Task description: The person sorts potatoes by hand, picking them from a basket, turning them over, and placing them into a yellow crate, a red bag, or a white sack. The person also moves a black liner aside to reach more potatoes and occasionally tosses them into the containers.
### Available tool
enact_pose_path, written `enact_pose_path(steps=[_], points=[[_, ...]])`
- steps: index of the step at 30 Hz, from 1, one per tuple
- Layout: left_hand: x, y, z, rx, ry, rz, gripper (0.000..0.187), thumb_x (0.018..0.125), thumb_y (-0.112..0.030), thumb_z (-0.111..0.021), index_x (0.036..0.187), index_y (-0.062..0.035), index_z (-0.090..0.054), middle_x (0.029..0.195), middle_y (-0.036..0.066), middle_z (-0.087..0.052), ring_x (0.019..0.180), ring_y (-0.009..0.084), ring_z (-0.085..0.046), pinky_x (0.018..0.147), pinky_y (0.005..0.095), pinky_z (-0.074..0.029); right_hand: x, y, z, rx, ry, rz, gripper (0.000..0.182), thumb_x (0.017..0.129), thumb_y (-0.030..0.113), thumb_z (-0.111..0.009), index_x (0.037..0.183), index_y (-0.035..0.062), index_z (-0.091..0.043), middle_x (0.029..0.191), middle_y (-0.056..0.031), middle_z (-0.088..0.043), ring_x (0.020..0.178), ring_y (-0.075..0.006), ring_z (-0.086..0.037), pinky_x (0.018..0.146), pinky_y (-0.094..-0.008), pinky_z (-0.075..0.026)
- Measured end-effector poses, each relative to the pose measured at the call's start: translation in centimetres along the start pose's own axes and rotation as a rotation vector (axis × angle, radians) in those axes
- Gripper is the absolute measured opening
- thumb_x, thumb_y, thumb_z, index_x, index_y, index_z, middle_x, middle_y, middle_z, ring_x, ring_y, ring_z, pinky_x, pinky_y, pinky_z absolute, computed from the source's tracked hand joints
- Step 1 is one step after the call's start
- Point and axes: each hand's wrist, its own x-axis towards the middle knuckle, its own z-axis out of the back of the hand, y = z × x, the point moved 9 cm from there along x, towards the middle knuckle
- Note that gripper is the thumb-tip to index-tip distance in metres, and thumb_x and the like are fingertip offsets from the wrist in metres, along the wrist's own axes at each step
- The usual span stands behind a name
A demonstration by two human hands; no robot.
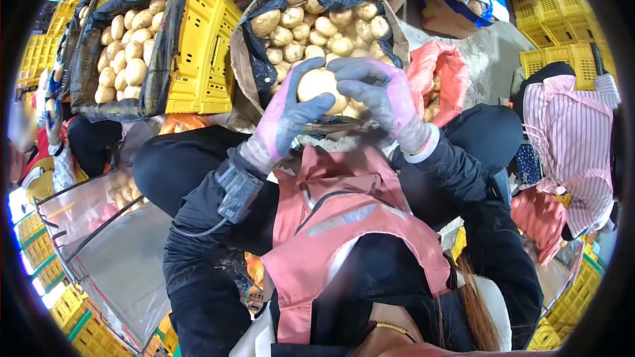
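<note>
Both of my hands wear grey and pink work gloves and hold one large pale potato between them. My left hand grips it from the left and below. My right hand curls over its right side and top. Just beyond the held potato stands a round basket lined with black plastic and filled with several potatoes. My dark sleeves and a pink apron fill the lower middle of the view.
A yellow crate lined with black plastic, full of potatoes, stands at the upper left. A pink mesh sack lies right of the basket. A person in a pink striped shirt sits at the right. More yellow crates stand behind.
</note>
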Motion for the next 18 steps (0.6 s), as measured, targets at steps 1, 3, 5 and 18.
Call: enact_pose_path(steps=[1, 3, 5, 18], points=[[-0.1, 0.2, 0.4, -0.032, -0.023, 0.01, 0.062, 0.087, -0.018, -0.07, 0.139, -0.0047, -0.04, 0.123, 0.007, -0.052, 0.115, 0.015, -0.05, 0.095, 0.0291, -0.047, 0.4, 0.1, 0.6, -0.011, -0.003, -0.001, 0.025, 0.082, 0.005, -0.071, 0.107, -0.0013, -0.068, 0.099, -0.0051, -0.069, 0.094, -0.0118, -0.063, 0.087, -0.0278, -0.05], [0.1, 0.3, 1.6, -0.301, -0.099, 0.005, 0.051, 0.089, -0.027, -0.067, 0.132, -0.0068, -0.047, 0.12, 0.008, -0.055, 0.109, 0.0196, -0.058, 0.087, 0.0354, -0.053, 2.9, -1.1, 3.4, -0.056, -0.051, -0.094, 0.021, 0.086, 0.005, -0.066, 0.107, 0.0001, -0.068, 0.096, -0.003, -0.07, 0.088, -0.0123, -0.063, 0.082, -0.0282, -0.05], [0.1, -1.5, 3.2, -0.436, -0.118, -0.008, 0.048, 0.091, -0.034, -0.063, 0.127, -0.0058, -0.049, 0.12, 0.011, -0.057, 0.108, 0.0231, -0.061, 0.084, 0.0364, -0.055, 6.4, -1.9, 9.7, -0.273, -0.29, 0.066, 0.023, 0.088, 0.011, -0.062, 0.108, 0.0035, -0.068, 0.094, -0.0057, -0.07, 0.081, -0.0142, -0.063, 0.077, -0.0288, -0.05], [1.4, -2.3, 8.2, -0.628, -0.211, -0.095, 0.045, 0.092, -0.039, -0.061, 0.126, -0.0111, -0.052, 0.117, 0.011, -0.061, 0.108, 0.0277, -0.061, 0.082, 0.0431, -0.056, 4.8, -23.3, 6.4, -2.211, 0.6, -0.09, 0.071, 0.079, 0.026, -0.063, 0.143, 0.0086, -0.039, 0.108, -0.0135, -0.067, 0.104, -0.0275, -0.063, 0.108, -0.0536, -0.025]])
